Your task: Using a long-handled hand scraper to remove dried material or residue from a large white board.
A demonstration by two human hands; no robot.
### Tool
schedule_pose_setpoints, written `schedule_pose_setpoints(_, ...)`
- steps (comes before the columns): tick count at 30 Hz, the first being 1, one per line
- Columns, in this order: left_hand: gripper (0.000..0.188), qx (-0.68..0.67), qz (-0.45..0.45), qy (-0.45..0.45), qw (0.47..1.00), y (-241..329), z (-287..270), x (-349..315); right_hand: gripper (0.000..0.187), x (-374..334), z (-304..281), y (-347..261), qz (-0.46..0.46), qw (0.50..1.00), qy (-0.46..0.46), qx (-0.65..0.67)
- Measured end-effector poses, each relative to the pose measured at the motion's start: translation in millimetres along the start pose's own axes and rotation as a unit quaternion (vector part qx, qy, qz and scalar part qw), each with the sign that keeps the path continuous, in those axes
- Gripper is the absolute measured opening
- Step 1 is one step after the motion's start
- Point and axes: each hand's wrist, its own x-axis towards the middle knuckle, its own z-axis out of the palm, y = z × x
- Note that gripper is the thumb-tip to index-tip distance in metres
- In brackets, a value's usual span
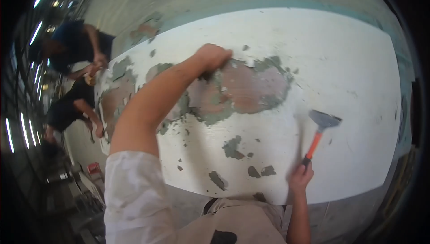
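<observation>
A large white board (349,64) lies in front of me, with a ragged patch of brown and grey-green layer (244,87) exposed across its middle and left. At the upper edge of that patch is my left hand (214,58), its fingers curled down; what they hold, if anything, is hidden. My right hand (301,177) is closed round the black grip of a scraper (315,144) with an orange handle. The scraper's wide grey head points away from me, over the white surface. Loose grey-green flakes (233,147) lie between my arms.
Two co-workers are at the board's far left end, one in a dark blue top (74,42) and one in black (67,105). Small flakes (218,180) lie near the front edge. A red object (93,168) stands at the lower left.
</observation>
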Motion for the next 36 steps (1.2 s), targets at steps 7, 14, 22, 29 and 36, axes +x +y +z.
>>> schedule_pose_setpoints(7, 0.022, 0.041, 0.051, -0.058, 0.996, 0, -19, -4, 0.047, -1, 8, -6, 0.01, 0.999, 0.008, 0.03)
schedule_pose_setpoints(14, 0.022, -0.017, 0.082, -0.106, 0.991, -2, -5, -11, 0.048, 3, 11, -8, -0.021, 1.0, 0.001, 0.023)
schedule_pose_setpoints(22, 0.018, -0.142, 0.108, 0.112, 0.978, 114, 50, -118, 0.045, 7, 9, -29, -0.055, 0.998, 0.016, 0.005)
schedule_pose_setpoints(29, 0.028, -0.381, -0.1, 0.401, 0.827, 255, 115, -214, 0.039, 6, -7, -25, 0.129, 0.978, -0.098, 0.134)
schedule_pose_setpoints(36, 0.053, -0.334, -0.245, 0.448, 0.792, 279, 178, -226, 0.042, 57, -67, -43, 0.288, 0.875, -0.318, 0.225)
